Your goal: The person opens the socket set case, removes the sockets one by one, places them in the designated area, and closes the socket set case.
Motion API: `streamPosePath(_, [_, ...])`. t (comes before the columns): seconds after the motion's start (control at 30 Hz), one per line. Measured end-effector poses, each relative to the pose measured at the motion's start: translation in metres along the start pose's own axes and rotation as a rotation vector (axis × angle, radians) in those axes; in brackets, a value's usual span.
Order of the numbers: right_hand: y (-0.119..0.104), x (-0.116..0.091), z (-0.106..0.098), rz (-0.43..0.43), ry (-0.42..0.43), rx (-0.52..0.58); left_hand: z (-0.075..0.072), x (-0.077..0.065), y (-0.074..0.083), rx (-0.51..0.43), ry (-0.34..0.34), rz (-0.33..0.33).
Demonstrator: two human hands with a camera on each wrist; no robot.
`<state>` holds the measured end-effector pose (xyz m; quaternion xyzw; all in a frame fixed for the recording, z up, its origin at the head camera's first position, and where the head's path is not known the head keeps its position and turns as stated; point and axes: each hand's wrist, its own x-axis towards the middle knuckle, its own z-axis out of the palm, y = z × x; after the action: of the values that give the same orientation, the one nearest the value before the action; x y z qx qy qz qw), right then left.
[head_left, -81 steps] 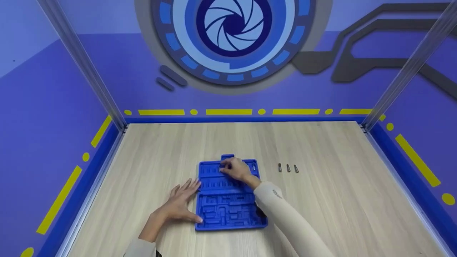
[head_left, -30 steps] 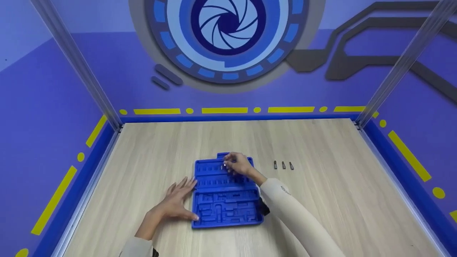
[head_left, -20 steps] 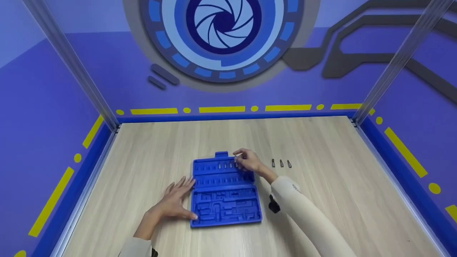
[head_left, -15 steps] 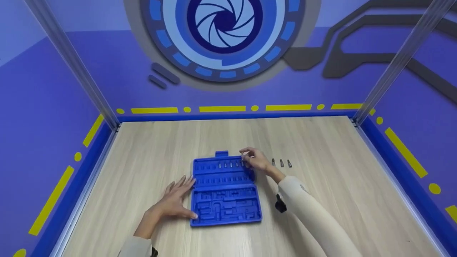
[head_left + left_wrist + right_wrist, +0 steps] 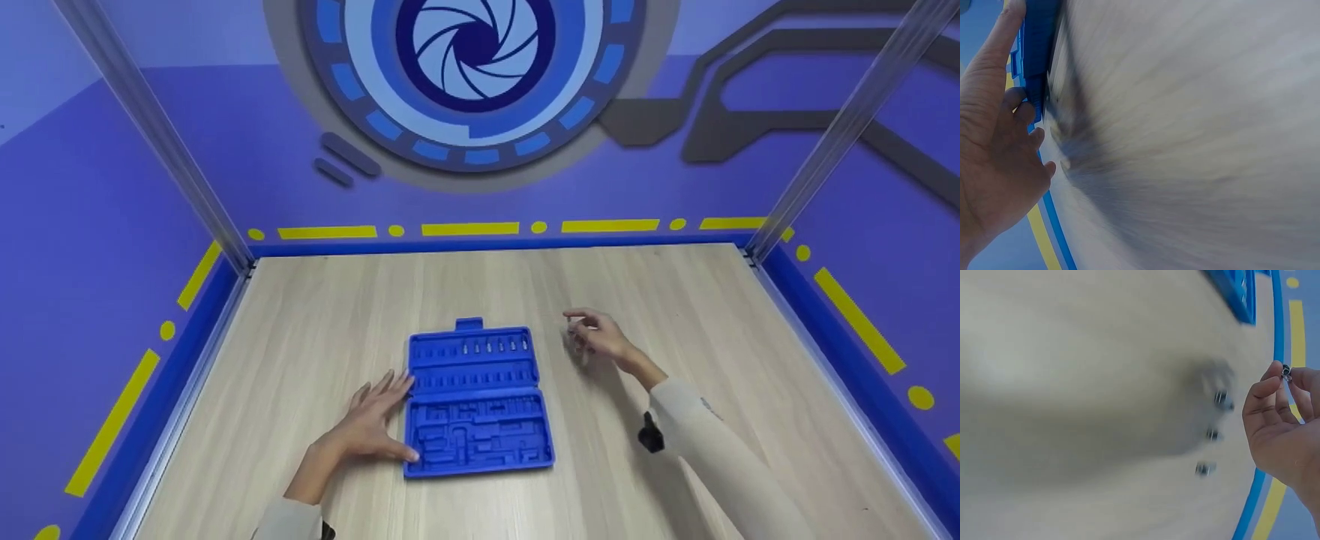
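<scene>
An open blue plastic tool case (image 5: 472, 435) lies flat on the table, with molded slots throughout. Several small metal bits (image 5: 489, 345) stand side by side in the right part of its far row. My left hand (image 5: 367, 427) rests at the case's left side with fingers spread, thumb and fingertips touching the edge. My right hand (image 5: 604, 337) is raised over the table to the right of the case. In the right wrist view, its thumb and fingers pinch a small metal bit (image 5: 1286, 372) with a round, hollow-looking end. Three similar bits (image 5: 1213, 435) lie on the table below it.
The wooden table (image 5: 360, 300) is enclosed by blue printed panels at the back and sides. Metal posts (image 5: 180, 150) rise at the back corners. A latch tab (image 5: 469, 324) sticks out from the case's far edge.
My right hand has moved from over the case's far row to the right, above the loose bits. The row's right end is now uncovered. My left hand has stayed in place.
</scene>
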<state>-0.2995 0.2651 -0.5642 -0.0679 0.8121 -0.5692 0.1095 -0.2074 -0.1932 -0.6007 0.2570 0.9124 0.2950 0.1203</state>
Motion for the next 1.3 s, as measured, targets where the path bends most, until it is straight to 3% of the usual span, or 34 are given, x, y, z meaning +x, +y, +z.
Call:
streamPosePath(0.23, [0.004, -0.014, -0.033, 0.01, -0.035, -0.044, -0.002, -0.001, -0.001, 0.003, -0.001, -0.006])
streamPosePath(0.5, [0.007, -0.022, -0.055, 0.049, -0.064, -0.101, -0.002, -0.001, -0.001, 0.0, 0.0, -0.005])
streamPosePath(0.93, [0.021, -0.031, -0.078, 0.029, -0.031, -0.159, -0.003, -0.001, 0.0, 0.015, 0.006, 0.003])
streamPosePath(1.3, [0.039, -0.038, -0.079, 0.022, 0.01, -0.306, 0.001, 0.001, 0.001, 0.002, 0.004, -0.006])
